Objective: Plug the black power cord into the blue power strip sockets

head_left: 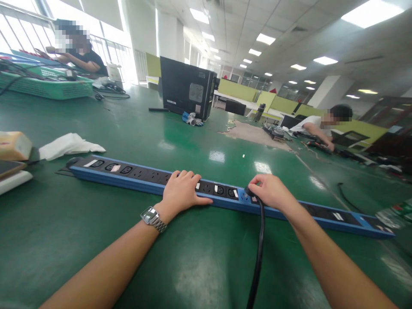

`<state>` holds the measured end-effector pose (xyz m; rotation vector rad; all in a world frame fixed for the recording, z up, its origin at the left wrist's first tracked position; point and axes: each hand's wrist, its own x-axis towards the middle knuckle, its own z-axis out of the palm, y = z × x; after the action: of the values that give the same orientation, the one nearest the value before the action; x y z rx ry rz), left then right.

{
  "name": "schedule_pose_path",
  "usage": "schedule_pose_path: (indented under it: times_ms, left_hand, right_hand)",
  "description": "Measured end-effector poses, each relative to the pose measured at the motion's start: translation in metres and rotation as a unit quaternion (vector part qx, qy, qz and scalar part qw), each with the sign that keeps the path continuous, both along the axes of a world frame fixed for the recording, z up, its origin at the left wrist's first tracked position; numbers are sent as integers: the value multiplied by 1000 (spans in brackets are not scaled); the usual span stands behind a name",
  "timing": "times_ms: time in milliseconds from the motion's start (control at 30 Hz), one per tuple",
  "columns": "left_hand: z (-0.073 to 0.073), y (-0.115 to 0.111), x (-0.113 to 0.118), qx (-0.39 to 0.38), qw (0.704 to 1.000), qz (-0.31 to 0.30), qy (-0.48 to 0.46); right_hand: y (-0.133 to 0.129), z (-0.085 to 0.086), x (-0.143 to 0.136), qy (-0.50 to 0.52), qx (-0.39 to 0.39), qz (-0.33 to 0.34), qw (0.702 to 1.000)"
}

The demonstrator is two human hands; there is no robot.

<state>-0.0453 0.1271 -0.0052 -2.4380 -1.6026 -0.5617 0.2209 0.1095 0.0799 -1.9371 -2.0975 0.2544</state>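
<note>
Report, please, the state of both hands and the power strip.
Left hand resting on blue power strip. Right hand gripping black plug at strip; seating unclear. Black cable crossing strip's near edge.

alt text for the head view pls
A person's left hand rests on a long blue power strip on a green table while the right hand holds a black plug at its sockets. Beyond are a computer case and two other people.
</note>
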Motion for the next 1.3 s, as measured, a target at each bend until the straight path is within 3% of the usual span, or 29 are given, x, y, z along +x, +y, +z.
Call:
schedule_pose_path:
  times_ms: [100,300,467,567,667,767,833,933,1067,1300]
  left_hand:
    - [0,0,0,-3,1000,-1,1]
    - [-1,2,-1,-5,1000,0,1]
    - [0,2,0,-3,1000,2,14]
    - [0,2,0,-7,1000,6,17]
    - [1,3,0,-12,1000,3,17]
    - [1,3,0,-11,1000,4,17]
    - [1,3,0,-12,1000,6,16]
    - [1,3,-1,-16,1000,2,14]
    - [1,3,-1,-14,1000,4,12]
    - [2,3,0,-20,999,7,28]
  right_hand:
    - [0,-17,8,0,3,1,1000]
    - [4,-26,0,-2,-4,27,1000]
    - [-13,-41,-6,2,68,2,998]
    - [-27,-33,2,74,113,-15,991]
    - [-35,-10,28,120,158,-68,978]
    - [-34,3,67,52,88,-61,993]
    - [-31,-1,91,10,35,-35,999]
    - [-25,-17,114,-8,22,-26,999]
    - [-22,-29,123,-2,23,-14,1000]
    - [-27,-32,116,-11,34,23,999]
